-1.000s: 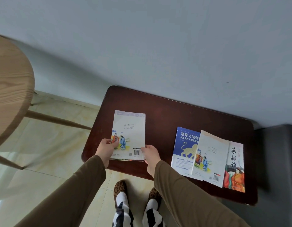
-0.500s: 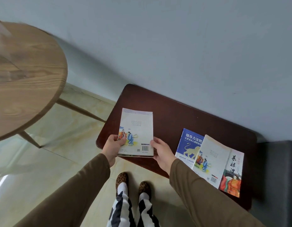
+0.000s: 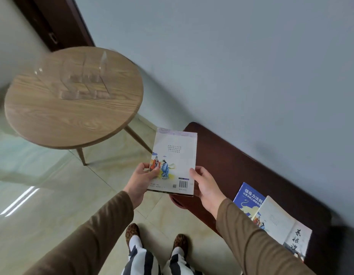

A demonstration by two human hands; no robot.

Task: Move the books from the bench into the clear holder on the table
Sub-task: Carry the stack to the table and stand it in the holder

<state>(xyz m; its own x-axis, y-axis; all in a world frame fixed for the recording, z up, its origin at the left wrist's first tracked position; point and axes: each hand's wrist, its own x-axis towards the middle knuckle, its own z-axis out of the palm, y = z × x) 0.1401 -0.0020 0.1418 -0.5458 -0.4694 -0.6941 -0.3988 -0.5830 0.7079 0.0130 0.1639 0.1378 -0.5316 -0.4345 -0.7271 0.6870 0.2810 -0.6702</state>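
I hold a white paperback book, back cover up with a barcode and two painted figures, lifted clear of the left end of the dark wooden bench. My left hand grips its lower left edge and my right hand its lower right corner. A blue book, a white book and a third with black characters lie overlapped on the bench at right. The clear holder stands on the round wooden table at upper left, with nothing in it.
A pale wall runs behind the bench. A dark door frame rises behind the table. The floor is glossy tile between table and bench. My feet in patterned slippers stand below the held book.
The book has come up off the bench and moved left, held in both hands. My view has swung left, bringing the whole table and the holder into sight.
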